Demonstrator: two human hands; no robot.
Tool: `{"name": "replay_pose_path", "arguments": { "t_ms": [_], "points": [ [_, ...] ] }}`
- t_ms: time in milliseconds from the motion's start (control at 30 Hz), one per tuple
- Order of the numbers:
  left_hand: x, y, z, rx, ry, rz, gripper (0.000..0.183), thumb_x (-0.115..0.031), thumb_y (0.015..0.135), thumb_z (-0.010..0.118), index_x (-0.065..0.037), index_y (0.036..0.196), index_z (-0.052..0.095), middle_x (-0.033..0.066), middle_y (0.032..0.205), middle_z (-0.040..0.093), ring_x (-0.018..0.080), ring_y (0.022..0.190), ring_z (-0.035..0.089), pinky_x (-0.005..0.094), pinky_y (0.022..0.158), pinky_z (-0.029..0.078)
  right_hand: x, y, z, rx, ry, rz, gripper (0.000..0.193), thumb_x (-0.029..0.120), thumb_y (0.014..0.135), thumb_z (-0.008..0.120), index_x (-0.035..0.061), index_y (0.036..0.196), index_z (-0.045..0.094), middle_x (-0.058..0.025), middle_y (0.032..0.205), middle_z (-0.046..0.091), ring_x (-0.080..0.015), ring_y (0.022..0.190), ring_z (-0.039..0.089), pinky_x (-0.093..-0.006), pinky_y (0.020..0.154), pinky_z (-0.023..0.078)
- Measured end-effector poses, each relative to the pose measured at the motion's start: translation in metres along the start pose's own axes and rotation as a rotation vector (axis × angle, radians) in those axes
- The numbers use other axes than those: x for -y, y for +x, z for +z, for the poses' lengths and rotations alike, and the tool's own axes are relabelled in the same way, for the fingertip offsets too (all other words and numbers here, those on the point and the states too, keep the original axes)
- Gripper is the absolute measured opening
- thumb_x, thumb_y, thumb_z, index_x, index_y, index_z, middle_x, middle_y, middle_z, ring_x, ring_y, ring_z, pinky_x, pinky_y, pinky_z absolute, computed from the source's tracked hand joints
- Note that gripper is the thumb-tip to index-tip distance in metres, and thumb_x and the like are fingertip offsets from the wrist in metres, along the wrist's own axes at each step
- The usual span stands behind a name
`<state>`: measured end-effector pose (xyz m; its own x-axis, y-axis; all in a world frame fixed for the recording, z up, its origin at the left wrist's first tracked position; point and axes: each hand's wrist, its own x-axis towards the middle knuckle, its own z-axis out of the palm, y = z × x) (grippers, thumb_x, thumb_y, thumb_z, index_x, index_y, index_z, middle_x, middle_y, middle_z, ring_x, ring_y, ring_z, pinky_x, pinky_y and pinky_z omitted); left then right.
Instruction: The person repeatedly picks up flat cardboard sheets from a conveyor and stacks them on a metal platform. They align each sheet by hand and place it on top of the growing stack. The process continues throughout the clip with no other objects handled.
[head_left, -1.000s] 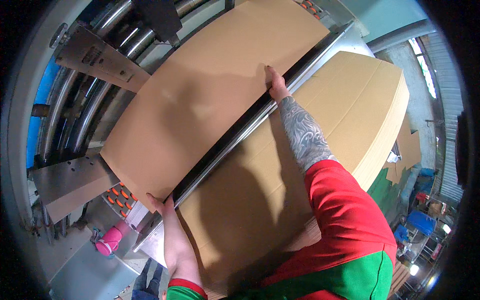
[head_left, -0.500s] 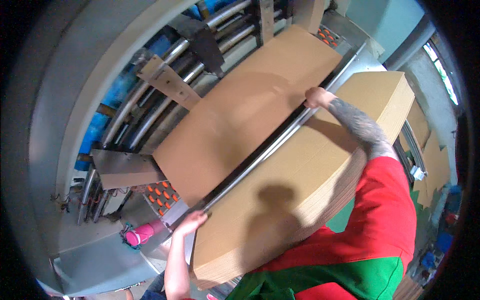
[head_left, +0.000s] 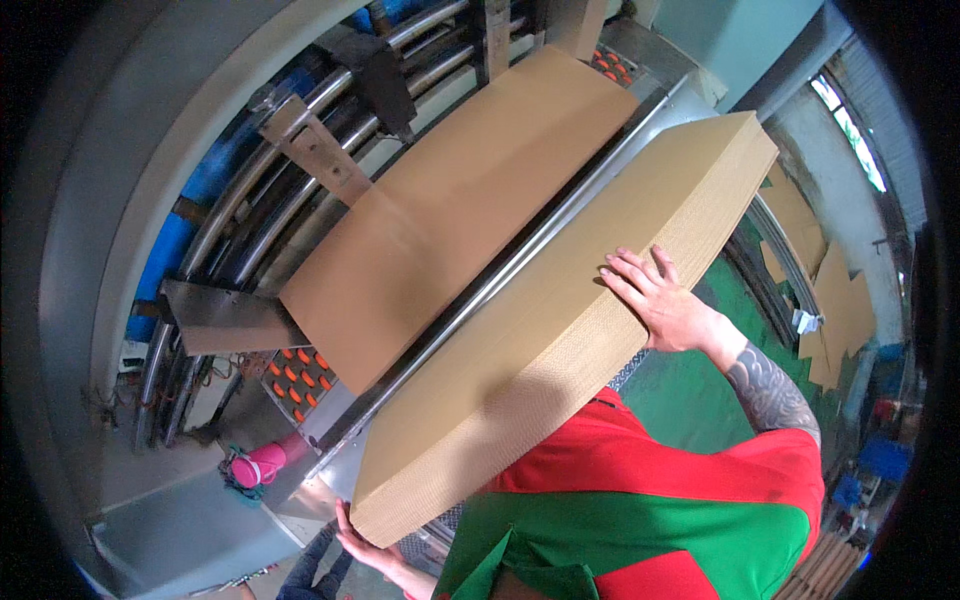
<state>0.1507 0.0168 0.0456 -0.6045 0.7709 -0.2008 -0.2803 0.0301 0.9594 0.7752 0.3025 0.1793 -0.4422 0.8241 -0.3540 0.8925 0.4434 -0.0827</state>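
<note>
A thick stack of brown cardboard sheets (head_left: 520, 310) lies tilted across the middle, just in front of a metal bar. My right hand (head_left: 655, 300) rests on its near edge, fingers spread over the top sheet and palm against the side. At the stack's lower left corner, my left hand (head_left: 365, 543) touches the end with its fingers stretched out, partly hidden by the stack. Beyond the bar, a single cardboard sheet (head_left: 450, 210) lies flat in the machine, with neither hand on it.
Metal rollers (head_left: 290, 190) and upright guide plates (head_left: 320, 155) stand behind the sheet. Orange rollers (head_left: 300, 380) sit at its left end. A pink container (head_left: 258, 466) stands at lower left. Cardboard scraps (head_left: 830, 310) lie at right, near the green floor (head_left: 690, 385). Another person's legs (head_left: 318, 570) show below.
My right hand has moved from the bar back to the stack's near edge. My left hand has slid down to its lower left corner. The view has shifted.
</note>
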Motion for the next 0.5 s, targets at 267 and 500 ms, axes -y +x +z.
{"name": "replay_pose_path", "arguments": {
  "t_ms": [267,500],
  "points": [
    [-0.007,0.052,0.048,0.141,0.002,0.158,0.088,-0.065,0.111,0.032,-0.004,0.174,0.035,0.0138,0.183,0.031,0.0304,0.17,0.024,0.0515,0.139,0.016,-0.009,0.051,-0.014,-0.224,-0.014,-0.167,0.13,0.032,0.066,0.096,0.0052,0.174,0.028,-0.0169,0.178,0.034,-0.0358,0.169,0.026,-0.0684,0.134,0.019],
    [-0.005,0.082,0.073,0.155,-0.128,0.179,0.097,-0.073,0.109,0.031,-0.005,0.178,0.024,0.0134,0.186,0.024,0.0299,0.172,0.018,0.0499,0.14,0.011,-0.004,0.091,-0.035,-0.172,-0.075,-0.177,0.14,0.046,0.064,0.1,0.0049,0.175,0.025,-0.0178,0.179,0.031,-0.035,0.17,0.025,-0.0606,0.136,0.019]
  ]
}}
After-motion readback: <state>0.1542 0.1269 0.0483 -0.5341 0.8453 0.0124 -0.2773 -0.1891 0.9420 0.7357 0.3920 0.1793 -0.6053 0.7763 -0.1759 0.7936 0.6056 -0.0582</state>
